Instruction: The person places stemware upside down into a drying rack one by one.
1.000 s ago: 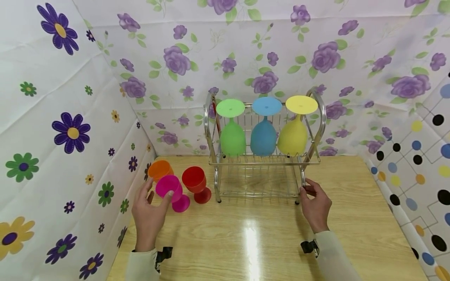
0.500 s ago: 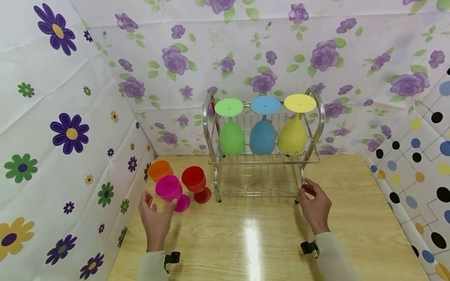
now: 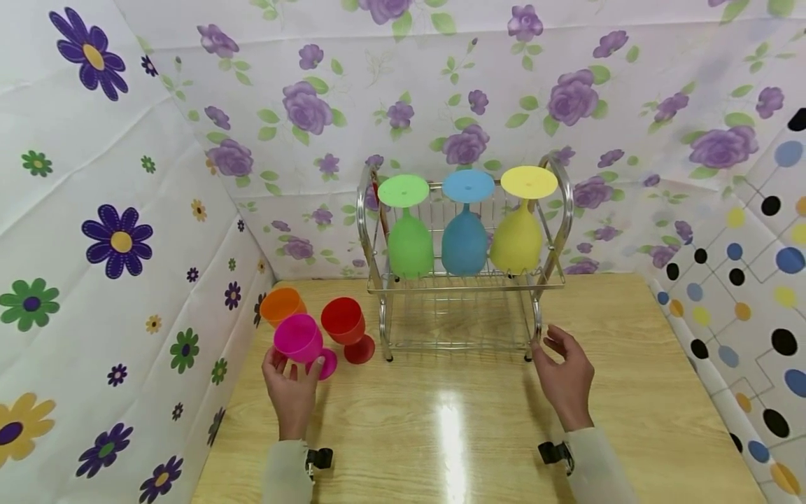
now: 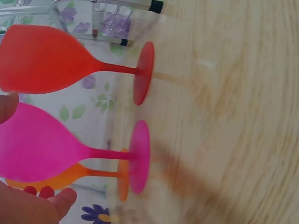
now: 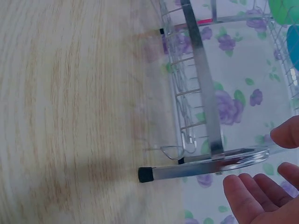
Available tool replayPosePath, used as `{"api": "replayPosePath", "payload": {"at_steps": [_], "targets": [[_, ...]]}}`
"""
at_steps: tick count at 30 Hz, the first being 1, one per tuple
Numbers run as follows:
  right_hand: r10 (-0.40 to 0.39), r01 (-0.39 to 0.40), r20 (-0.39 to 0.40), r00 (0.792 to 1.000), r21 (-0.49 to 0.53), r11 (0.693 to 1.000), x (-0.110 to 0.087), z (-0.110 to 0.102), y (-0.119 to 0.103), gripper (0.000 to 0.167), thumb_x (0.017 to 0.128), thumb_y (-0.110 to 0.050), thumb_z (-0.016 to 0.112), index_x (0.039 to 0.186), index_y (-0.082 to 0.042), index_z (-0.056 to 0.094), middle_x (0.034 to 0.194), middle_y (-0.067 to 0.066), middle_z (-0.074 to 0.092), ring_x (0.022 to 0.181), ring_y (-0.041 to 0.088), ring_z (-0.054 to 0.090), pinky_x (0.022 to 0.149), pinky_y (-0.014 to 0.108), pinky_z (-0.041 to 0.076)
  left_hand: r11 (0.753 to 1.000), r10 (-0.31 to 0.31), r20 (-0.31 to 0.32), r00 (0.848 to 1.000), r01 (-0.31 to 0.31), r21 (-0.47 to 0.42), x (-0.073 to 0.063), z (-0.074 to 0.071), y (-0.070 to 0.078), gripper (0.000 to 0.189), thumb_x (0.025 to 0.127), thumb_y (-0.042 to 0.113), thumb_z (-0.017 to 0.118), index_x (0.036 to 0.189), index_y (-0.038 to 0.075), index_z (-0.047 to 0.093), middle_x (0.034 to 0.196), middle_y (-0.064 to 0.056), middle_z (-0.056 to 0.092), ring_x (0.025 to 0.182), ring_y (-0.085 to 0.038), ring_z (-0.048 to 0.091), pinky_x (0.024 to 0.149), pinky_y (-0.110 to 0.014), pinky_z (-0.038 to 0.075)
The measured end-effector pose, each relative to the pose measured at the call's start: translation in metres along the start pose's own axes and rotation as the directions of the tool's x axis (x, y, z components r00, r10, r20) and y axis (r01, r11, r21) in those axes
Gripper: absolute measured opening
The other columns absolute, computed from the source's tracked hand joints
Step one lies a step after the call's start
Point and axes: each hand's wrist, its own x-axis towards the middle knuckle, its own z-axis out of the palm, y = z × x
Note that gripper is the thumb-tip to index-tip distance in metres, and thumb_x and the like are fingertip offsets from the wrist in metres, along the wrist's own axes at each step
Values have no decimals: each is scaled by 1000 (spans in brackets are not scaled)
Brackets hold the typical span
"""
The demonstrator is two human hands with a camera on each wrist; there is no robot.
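Note:
A magenta wine glass (image 3: 297, 337) stands upright on the wooden table at the left. My left hand (image 3: 291, 395) is at its near side, thumb to the right of the bowl and fingers to the left. In the left wrist view the fingers are spread around the magenta glass (image 4: 42, 144), not closed on it. An orange wine glass (image 3: 282, 306) stands partly hidden behind, and a red wine glass (image 3: 343, 320) stands to the right. My right hand (image 3: 567, 385) is loosely spread beside the right leg of a metal dish rack (image 5: 202, 79), thumb and fingers apart around its side frame.
On the rack's upper tier, green (image 3: 411, 245), blue (image 3: 464, 245) and yellow (image 3: 516, 241) wine glasses rest upside down. Floral cloth (image 3: 315, 175) hangs behind the table (image 3: 403, 427). Patterned cloth walls close off the left and right sides.
My left hand has come off the orange glass's side, drawn back, shifted right and moved in around the magenta glass. My right hand's fingers have loosened from the rack's leg.

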Motion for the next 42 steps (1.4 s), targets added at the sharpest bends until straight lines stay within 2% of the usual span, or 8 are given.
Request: {"api": "replayPosePath", "payload": {"at_steps": [7, 14, 18, 22, 27, 29, 35, 42], "targets": [[5, -6, 23, 1000, 18, 1000, -12, -7, -5, 46, 101, -27, 74, 143, -12, 64, 140, 8, 66, 124, 32, 66, 83, 0, 51, 996, -2, -42, 999, -2, -88, -1, 8, -6, 92, 87, 10, 88, 160, 16, 31, 156, -7, 42, 145, -28, 42, 123, -56, 41], [0, 0, 33, 999, 13, 1000, -21, -12, -8, 43, 101, -24, 73, 141, -12, 65, 138, 8, 67, 123, 29, 66, 84, 0, 50, 996, 9, -17, 1000, -11, -84, 5, 15, -7, 95, 89, 12, 87, 163, 22, 28, 160, -5, 40, 144, -28, 45, 119, -53, 45], [-24, 24, 32, 999, 12, 1000, -24, -13, -8, 42, 100, -21, 74, 140, -11, 66, 136, 9, 68, 122, 29, 67, 83, 2, 52, 996, 23, -38, 999, -26, -85, 6, 15, -8, 93, 88, 9, 87, 162, 21, 31, 155, -3, 43, 139, -24, 50, 114, -44, 50], [-50, 49, 14, 999, 18, 999, -25, -15, -9, 40, 99, -18, 75, 138, -12, 67, 134, 9, 69, 119, 20, 69, 84, 3, 53, 995, 28, -51, 998, -33, -96, 4, 14, -9, 92, 88, 8, 87, 161, 22, 33, 153, -4, 44, 136, -22, 51, 109, -28, 54], [-74, 74, 6, 997, 26, 997, -27, -20, -13, 40, 99, -17, 75, 138, -12, 68, 133, 9, 70, 116, 9, 68, 84, 4, 54, 992, 30, -63, 998, -37, -122, -9, 13, 0, 91, 86, 9, 88, 160, 20, 36, 149, -2, 46, 133, -19, 51, 99, -12, 54], [-79, 79, 13, 997, 31, 996, -28, -21, -15, 40, 99, -17, 75, 138, -12, 67, 133, 8, 69, 117, 9, 68, 85, 5, 55, 990, 40, -59, 997, -48, -134, -15, 12, 4, 90, 86, 7, 88, 159, 20, 38, 147, -2, 47, 133, -19, 51, 98, -11, 54], [-80, 78, 36, 996, 47, 996, -31, -25, -21, 40, 99, -16, 75, 138, -11, 67, 135, 12, 68, 119, 11, 68, 85, 8, 57, 991, 108, -12, 994, -108, -73, -33, 11, 19, 88, 87, 6, 87, 159, 18, 39, 142, 0, 50, 130, -19, 50, 99, -10, 53], [-87, 81, 86, 992, 67, 994, -38, -30, -32, 43, 99, -16, 76, 141, -11, 65, 139, 10, 66, 120, 6, 67, 87, 10, 58, 986, 163, 55, 985, -161, -47, -55, 14, 37, 88, 85, 1, 87, 159, 13, 42, 147, -2, 49, 131, -19, 48, 102, -9, 51]]}}
